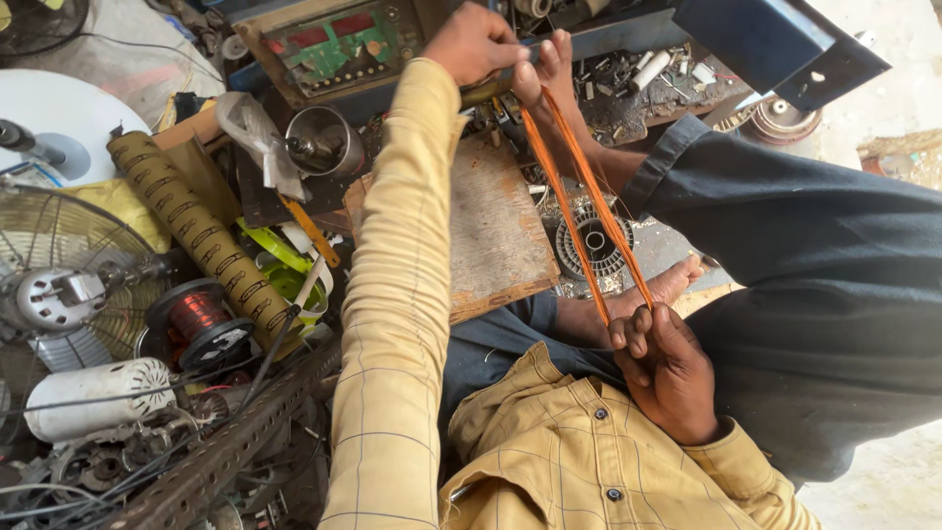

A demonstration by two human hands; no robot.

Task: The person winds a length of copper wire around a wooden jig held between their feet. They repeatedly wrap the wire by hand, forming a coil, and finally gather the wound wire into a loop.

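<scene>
Across the middle of the head view, a loop of copper wire runs taut from about twelve o'clock down to about five o'clock, stretched between the person's hand and foot. The right hand, at roughly five o'clock, is closed around the lower end of the loop, its fingers curled tight over the strands. The upper end of the loop passes around the toes of a bare foot raised near twelve o'clock. The left hand, at the end of a yellow checked sleeve, sits just beside that foot at about eleven o'clock, closed into a fist; it seems to grip a thin rod-like thing, but I cannot tell what it is. Under the wire lies a worn wooden board, and beside it, toward one o'clock from the centre, a round slotted motor core. A second bare foot rests near the right hand. At nine o'clock stands a spool of red wire, touching a long patterned cardboard tube. A fan motor with wire guard lies at the left edge, and a white motor housing at eight o'clock. A green circuit board sits at eleven o'clock.
</scene>
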